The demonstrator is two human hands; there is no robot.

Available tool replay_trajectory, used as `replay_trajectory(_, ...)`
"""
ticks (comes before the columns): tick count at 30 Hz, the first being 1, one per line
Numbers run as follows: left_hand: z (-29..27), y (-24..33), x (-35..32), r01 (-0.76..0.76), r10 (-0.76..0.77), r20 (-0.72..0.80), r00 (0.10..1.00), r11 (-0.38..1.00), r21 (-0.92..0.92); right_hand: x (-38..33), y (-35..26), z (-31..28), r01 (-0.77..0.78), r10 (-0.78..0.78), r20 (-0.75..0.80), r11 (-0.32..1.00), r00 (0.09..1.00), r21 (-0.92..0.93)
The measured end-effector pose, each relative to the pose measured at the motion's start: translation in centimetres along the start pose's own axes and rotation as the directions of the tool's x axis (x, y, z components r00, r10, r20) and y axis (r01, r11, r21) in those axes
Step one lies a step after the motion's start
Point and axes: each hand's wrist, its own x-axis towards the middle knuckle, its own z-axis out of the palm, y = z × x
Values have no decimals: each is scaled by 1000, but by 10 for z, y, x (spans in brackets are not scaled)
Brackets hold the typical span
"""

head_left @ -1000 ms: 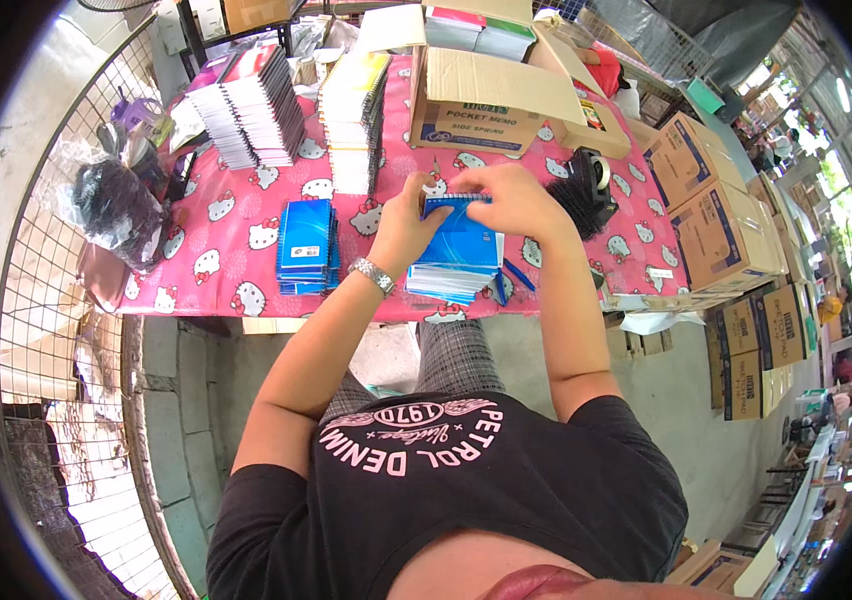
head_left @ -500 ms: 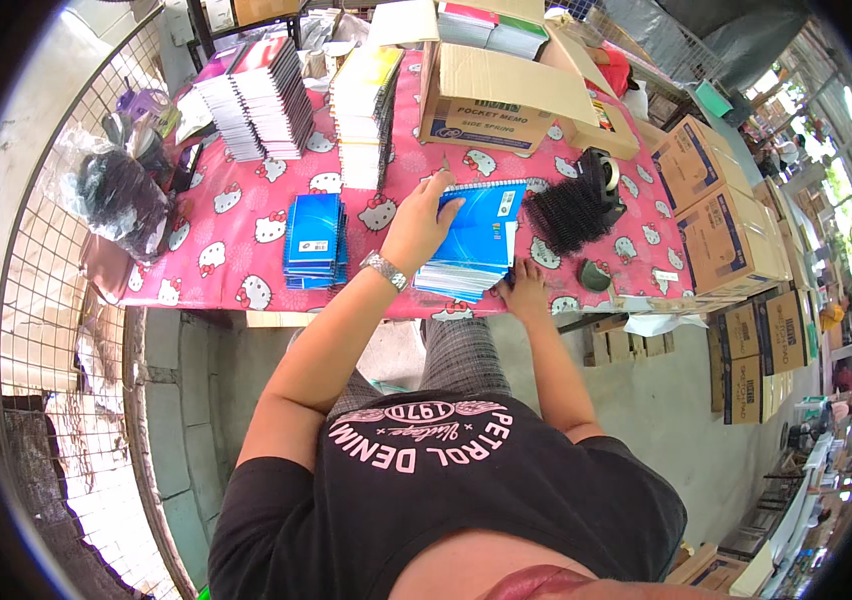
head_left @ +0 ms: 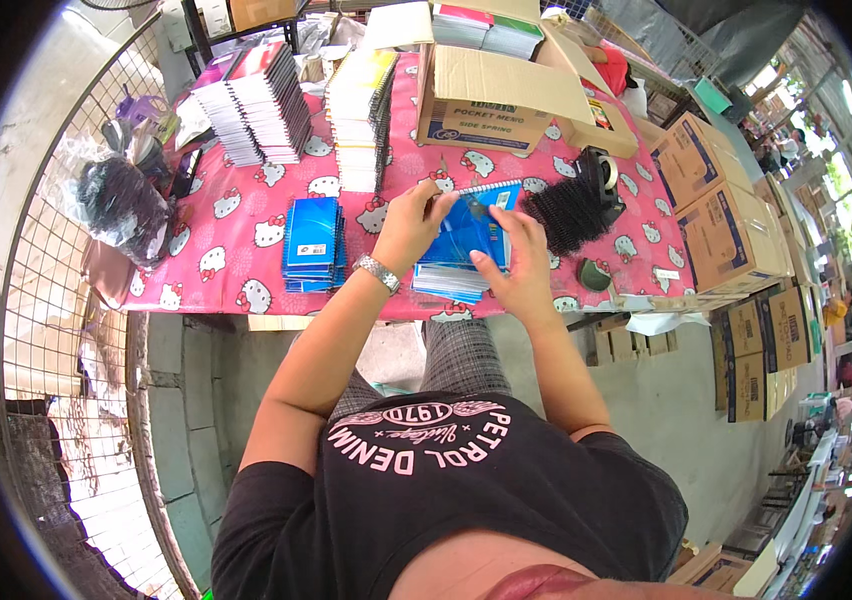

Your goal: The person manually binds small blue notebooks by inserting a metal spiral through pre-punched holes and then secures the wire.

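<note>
Both hands (head_left: 466, 240) on blue notebook stack (head_left: 461, 250) near table edge (head_left: 276, 318).

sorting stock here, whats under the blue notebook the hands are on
Under the top blue notebook lies a stack of more blue-covered notebooks, their edges showing toward the person, on the pink tablecloth. The left hand and right hand cover parts; how many cannot be told.

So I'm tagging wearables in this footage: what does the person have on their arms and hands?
Both forearms are bare, with no gloves. The left hand has a silver metal-link watch at its wrist. The right hand and its wrist show nothing worn. Short black T-shirt sleeves cover only the upper arms. I can see no rings on the fingers at this size.
</note>
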Motion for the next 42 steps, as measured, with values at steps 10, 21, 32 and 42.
replay_trajectory(10,3,-17,-6,-78,68,-58,996,980,-182,4,-15,6,81,-76,54,992,996,-100)
replay_trajectory(21,-10,-12,-24,-366,415,-290,862,906,211,-1,-13,1,-669,324,624,37,711,743)
replay_trajectory(32,-124,-139,-83,383,-78,-747,661,891,246,-92,185,70,-427,455,98,878,885,-218)
replay_trajectory(42,-90,-84,-62,53,348,-449,823,740,670,-28,245,76,-266,396,34,675,917,-688)
